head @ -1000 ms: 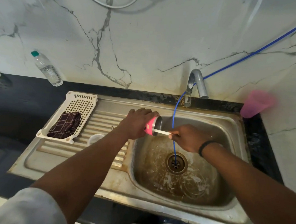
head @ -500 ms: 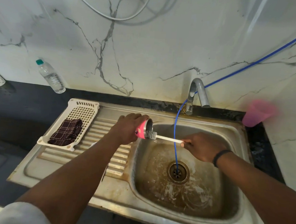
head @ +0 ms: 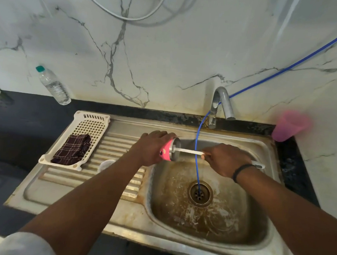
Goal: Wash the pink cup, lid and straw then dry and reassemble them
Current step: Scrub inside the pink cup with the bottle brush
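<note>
- The left hand [head: 152,148] wraps around the pink cup [head: 167,152], a smooth cylinder with a shiny steel lining, held on its side above the left edge of the sink basin, mouth turned to the right.
- The right hand [head: 226,159] curls around the white handle of a slim bottle brush [head: 188,151]; the brush end sits in the cup's mouth, and the handle's grey-white tail pokes out past the wrist, which wears a dark band.
- The two hands are apart, joined only by the straight brush shaft between them.
- The stainless steel sink [head: 270,252] is dull and scratched, its basin stained brown around the round perforated drain [head: 200,193].
- A thin blue hose [head: 197,141] runs down the wall, past the curved metal tap [head: 221,103], and drops into the drain.
- On the ribbed drainboard lies a white plastic lattice tray [head: 92,126] carrying a folded dark checked cloth [head: 71,149].
- Just beside the tray rests a small round translucent piece [head: 106,165], partly hidden by the left forearm; what it is I cannot tell.
- A clear ribbed plastic bottle [head: 53,86] with a green cap leans against the veined marble wall on the dark table [head: 26,118].
- A blurred pink plastic tumbler [head: 290,125] sits at the sink's far right corner.
</note>
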